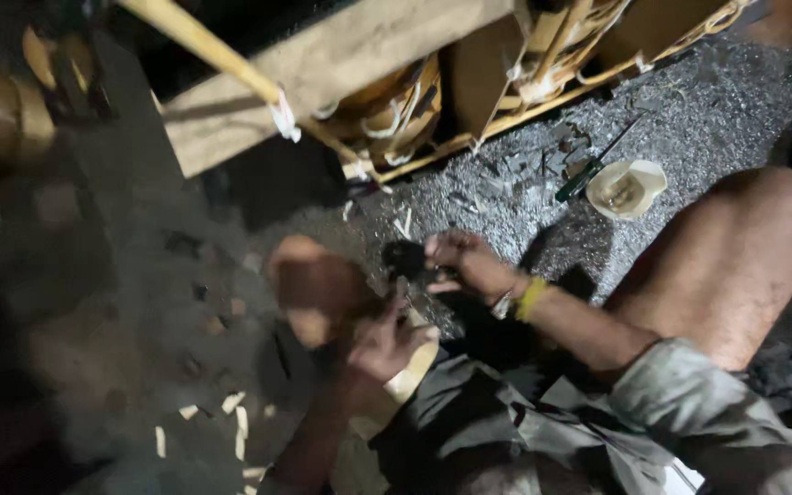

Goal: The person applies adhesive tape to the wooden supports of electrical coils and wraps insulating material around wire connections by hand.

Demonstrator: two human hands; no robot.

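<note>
My right hand [463, 264], with a yellow band on its wrist, pinches a small dark object [404, 258] just above my lap. My left hand [381, 345] sits just below it, fingers curled and a finger reaching up toward the dark object. A pale wooden piece [417, 368] shows under the left hand; blur hides whether the hand grips it. My bare left knee [315, 286] is beside the hands and my right knee [755, 240] is off to the right.
A green-handled screwdriver [580, 180] and a pale cup [628, 188] lie on grey gravel [708, 110] at the upper right. A yellow-edged wooden frame [341, 55] with cords stands behind. Pale wood chips [236, 417] litter the dark floor at the lower left.
</note>
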